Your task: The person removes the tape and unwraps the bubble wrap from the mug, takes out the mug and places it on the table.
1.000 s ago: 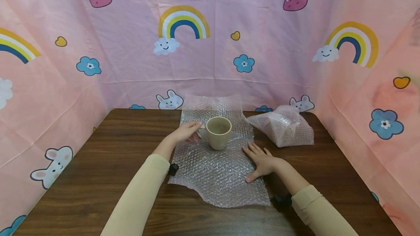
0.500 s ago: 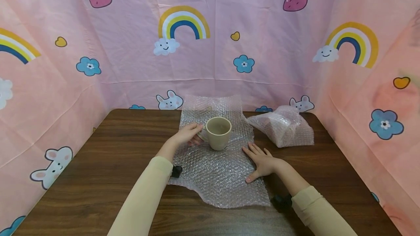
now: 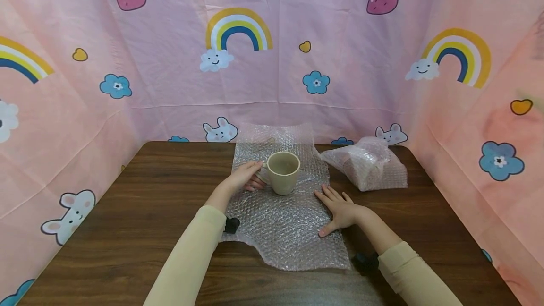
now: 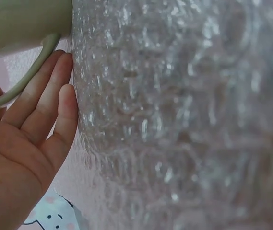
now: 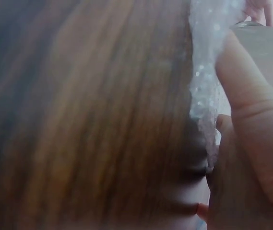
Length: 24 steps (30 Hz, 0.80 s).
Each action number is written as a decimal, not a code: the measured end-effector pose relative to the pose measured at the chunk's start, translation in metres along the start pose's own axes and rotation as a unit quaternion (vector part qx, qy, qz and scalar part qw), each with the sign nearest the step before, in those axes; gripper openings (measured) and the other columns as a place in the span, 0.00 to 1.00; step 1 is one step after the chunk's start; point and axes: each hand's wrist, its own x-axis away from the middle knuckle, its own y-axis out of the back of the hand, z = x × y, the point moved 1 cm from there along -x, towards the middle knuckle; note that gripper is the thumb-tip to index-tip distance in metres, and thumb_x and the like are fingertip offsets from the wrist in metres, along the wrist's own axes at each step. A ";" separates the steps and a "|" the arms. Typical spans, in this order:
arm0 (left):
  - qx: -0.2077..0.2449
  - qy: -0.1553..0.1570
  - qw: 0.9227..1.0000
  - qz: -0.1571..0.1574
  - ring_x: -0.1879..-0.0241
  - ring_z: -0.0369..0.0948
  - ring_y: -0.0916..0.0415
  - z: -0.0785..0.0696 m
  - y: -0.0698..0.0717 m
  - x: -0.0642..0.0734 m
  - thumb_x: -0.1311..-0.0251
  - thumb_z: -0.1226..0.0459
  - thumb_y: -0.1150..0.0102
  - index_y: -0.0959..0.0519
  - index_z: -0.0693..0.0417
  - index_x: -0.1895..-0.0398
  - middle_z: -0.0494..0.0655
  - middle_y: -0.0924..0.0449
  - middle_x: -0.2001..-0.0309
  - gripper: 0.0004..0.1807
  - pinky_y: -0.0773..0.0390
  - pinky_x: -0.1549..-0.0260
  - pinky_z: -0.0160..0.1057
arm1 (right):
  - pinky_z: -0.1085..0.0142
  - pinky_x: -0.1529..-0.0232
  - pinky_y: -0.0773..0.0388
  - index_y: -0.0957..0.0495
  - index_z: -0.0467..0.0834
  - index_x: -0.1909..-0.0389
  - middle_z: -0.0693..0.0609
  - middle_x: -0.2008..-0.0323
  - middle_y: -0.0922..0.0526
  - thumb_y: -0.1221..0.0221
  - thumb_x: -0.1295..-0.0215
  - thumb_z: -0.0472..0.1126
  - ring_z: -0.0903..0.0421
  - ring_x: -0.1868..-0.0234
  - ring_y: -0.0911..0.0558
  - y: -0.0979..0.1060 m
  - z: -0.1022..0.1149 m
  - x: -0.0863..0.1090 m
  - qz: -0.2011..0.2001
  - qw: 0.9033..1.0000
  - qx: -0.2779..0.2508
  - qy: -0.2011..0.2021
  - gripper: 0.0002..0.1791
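Nudged left hand inward, mostly straightened out beside mug handle; can't tell if pinching it. Resting spread, empty right hand on bubble wrap, maybe to keep it flat.

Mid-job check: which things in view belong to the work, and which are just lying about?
Likely in the job:
mug, left hand at its handle
bubble-wrap sheet, right hand resting on it

Probably just lying about:
wrapped bundle, untouched
patterned backdrop
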 end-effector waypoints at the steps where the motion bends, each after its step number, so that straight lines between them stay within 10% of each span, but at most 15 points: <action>1: 0.002 0.002 1.000 0.000 0.63 0.49 0.17 0.000 0.000 0.000 0.27 0.45 0.64 0.34 0.61 0.43 0.60 0.17 0.63 0.28 0.21 0.72 0.40 | 0.37 0.35 0.65 0.60 0.43 0.24 0.38 0.26 0.66 0.33 0.57 0.70 0.40 0.27 0.65 0.000 0.000 0.000 0.000 1.000 0.000 -0.001 0.68; 24: -0.012 0.003 0.999 0.053 0.63 0.50 0.16 0.000 0.002 0.008 0.26 0.47 0.64 0.35 0.57 0.70 0.60 0.16 0.64 0.23 0.19 0.71 0.41 | 0.38 0.35 0.67 0.61 0.44 0.24 0.39 0.25 0.67 0.34 0.56 0.71 0.42 0.27 0.66 0.000 0.000 0.000 0.006 1.000 -0.005 -0.002 0.68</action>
